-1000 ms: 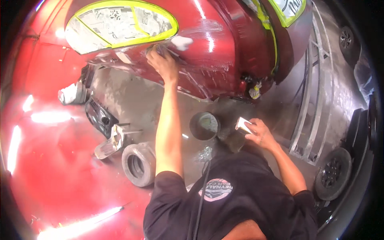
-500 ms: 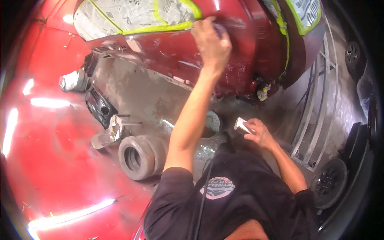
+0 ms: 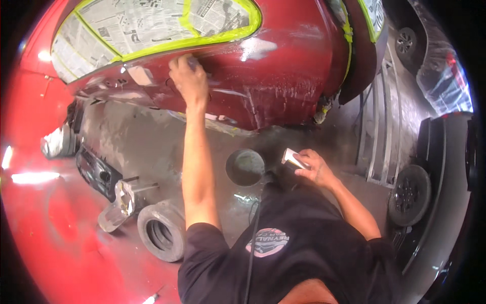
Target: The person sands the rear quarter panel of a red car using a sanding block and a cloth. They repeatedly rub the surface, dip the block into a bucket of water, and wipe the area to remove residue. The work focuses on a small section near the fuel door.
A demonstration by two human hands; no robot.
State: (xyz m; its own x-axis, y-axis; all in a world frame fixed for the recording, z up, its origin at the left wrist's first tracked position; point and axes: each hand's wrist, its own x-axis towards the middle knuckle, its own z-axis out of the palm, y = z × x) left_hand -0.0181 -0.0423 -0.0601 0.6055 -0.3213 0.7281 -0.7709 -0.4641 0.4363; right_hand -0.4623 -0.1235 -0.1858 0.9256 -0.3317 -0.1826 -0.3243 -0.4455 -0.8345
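My left hand (image 3: 190, 81) is closed on a small purplish pad (image 3: 192, 61), pressed to the red car panel (image 3: 288, 61) just below a window masked with newspaper and yellow tape (image 3: 136, 30). Pale patches and wet streaks mark the paint. My right hand (image 3: 314, 167) grips a white-and-dark block (image 3: 292, 157), held low beside my body. A dark round bucket (image 3: 244, 167) with cloudy liquid stands on the floor between my arms.
Tires (image 3: 159, 233) and loose black car parts (image 3: 93, 172) lie at the left beside a glossy red surface (image 3: 35, 213). At right are a long metal rack (image 3: 379, 142), a wheel (image 3: 409, 195) and dark vehicles (image 3: 440, 152).
My left hand swept right and up across the panel, then came back down-left below the window. My right hand still holds the block. The view has shifted.
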